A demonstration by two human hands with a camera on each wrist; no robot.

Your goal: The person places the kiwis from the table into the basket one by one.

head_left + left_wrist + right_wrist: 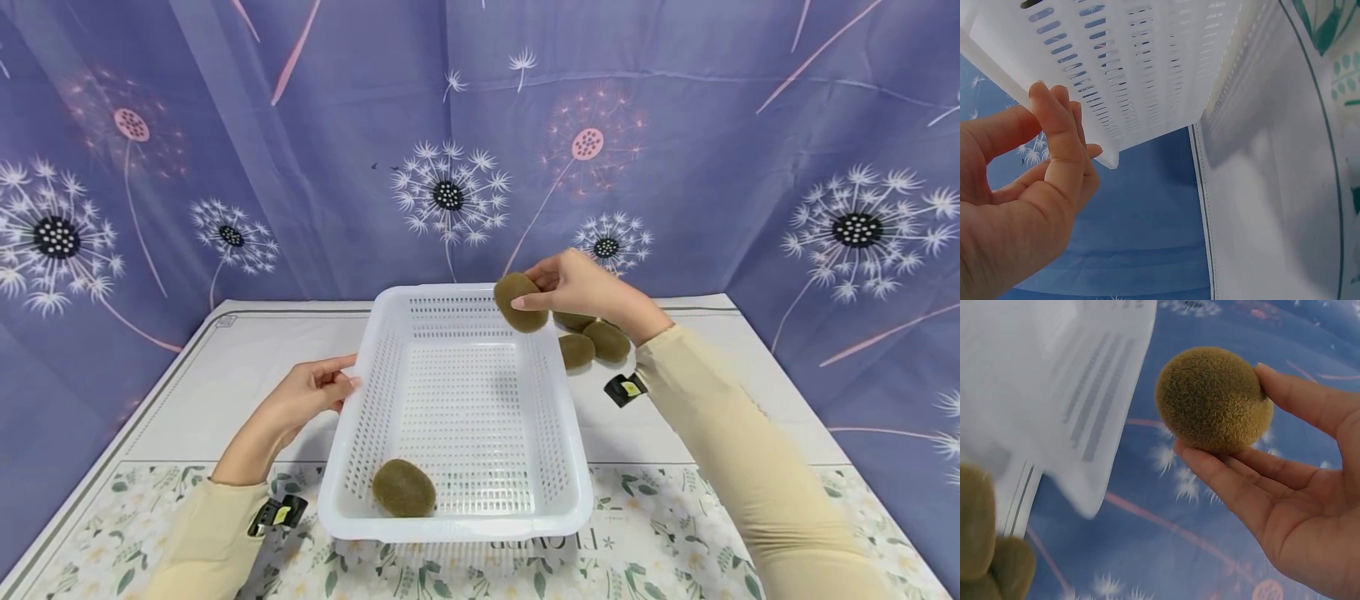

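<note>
White plastic basket — one kiwi in near left corner | Right hand: thumb and fingers partly spread, pinching held kiwi by basket's far right corner | Left hand: bent fingers gripping left rim | Loose kiwis: table, right of basket | Tablecloth lettering: capitals — partly obscured, word uncertain

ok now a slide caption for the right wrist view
Right hand holding a kiwi near the white basket, with more kiwis at lower left.
</note>
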